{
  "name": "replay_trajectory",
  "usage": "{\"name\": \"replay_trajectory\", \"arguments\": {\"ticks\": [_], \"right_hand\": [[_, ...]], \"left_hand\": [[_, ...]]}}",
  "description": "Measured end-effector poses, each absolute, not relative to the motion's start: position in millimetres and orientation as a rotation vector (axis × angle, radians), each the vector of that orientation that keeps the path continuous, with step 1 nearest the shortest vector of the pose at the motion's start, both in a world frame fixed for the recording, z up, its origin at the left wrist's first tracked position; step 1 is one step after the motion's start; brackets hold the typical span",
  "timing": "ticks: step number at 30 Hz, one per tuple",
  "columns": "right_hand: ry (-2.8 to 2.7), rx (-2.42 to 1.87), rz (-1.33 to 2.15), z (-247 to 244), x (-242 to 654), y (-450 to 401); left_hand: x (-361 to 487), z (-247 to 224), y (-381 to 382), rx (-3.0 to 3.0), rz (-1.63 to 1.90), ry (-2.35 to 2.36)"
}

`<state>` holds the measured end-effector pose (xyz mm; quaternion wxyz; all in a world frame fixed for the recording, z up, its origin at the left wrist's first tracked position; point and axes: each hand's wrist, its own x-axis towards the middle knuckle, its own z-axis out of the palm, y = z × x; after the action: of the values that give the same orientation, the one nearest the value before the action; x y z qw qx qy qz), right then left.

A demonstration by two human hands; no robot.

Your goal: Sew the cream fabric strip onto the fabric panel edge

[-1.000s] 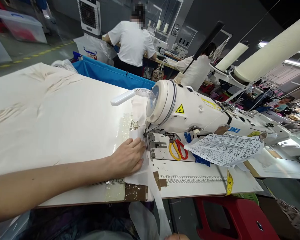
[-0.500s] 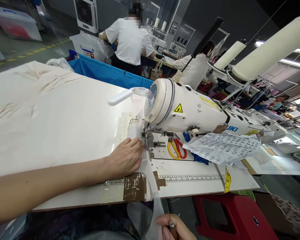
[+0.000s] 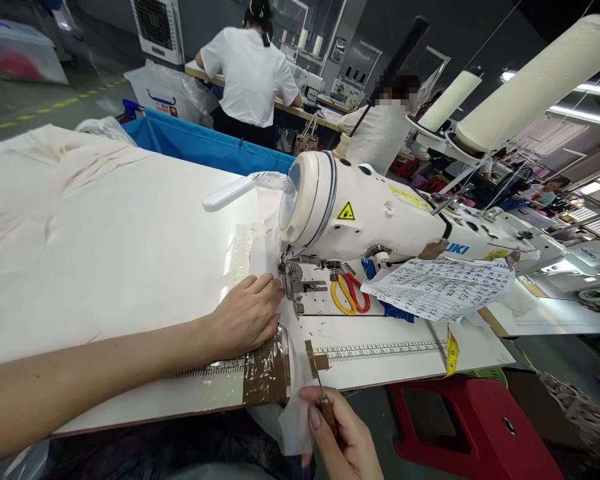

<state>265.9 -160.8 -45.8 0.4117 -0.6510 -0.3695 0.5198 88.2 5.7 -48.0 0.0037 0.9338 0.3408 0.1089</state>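
Observation:
My left hand (image 3: 247,317) lies palm down beside the sewing machine's (image 3: 360,207) presser foot. Its fingers are bent and drawn together on a thin white fabric strip (image 3: 294,347), close to the needle area; the fingertips are partly hidden. Below the table's front edge, my right hand (image 3: 343,433) is closed around an awl (image 3: 327,408) with a wooden handle, its thin metal point sticking upward. That hand's thumb and forefinger also hold the strip's near end, which hangs over the edge towards my lap.
Red and yellow-handled scissors (image 3: 351,293) lie right of the needle. A written paper sheet (image 3: 445,290) hangs against the machine. A measuring tape (image 3: 452,350) drapes over the table's edge. A red stool (image 3: 473,427) stands below; a blue bin (image 3: 205,143) and co-workers are behind.
My right hand has risen towards the table edge with the awl and fabric end, so the strip hangs slacker. My left fingers are more bent. The view has shifted slightly.

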Motion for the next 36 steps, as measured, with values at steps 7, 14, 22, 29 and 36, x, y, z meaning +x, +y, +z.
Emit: {"name": "replay_trajectory", "arguments": {"ticks": [7, 14, 22, 29, 36], "right_hand": [[-0.823, -1.463, 1.332, -55, 252, -155], [-0.482, -1.309, 1.556, -65, 233, -160], [-0.37, -1.32, 1.626, -59, 228, -157], [-0.387, -1.288, 1.56, -51, 228, -146], [-0.495, -1.348, 1.431, -51, 227, -145]], "left_hand": [[92, -50, 11, 2.986, 0.33, 1.11], [94, -44, 17, 3.02, 0.307, 1.153], [87, -51, 13, 3.005, 0.358, 1.12], [90, -53, 23, 2.962, 0.373, 1.15], [87, -57, 27, 2.946, 0.507, 1.127]]}}
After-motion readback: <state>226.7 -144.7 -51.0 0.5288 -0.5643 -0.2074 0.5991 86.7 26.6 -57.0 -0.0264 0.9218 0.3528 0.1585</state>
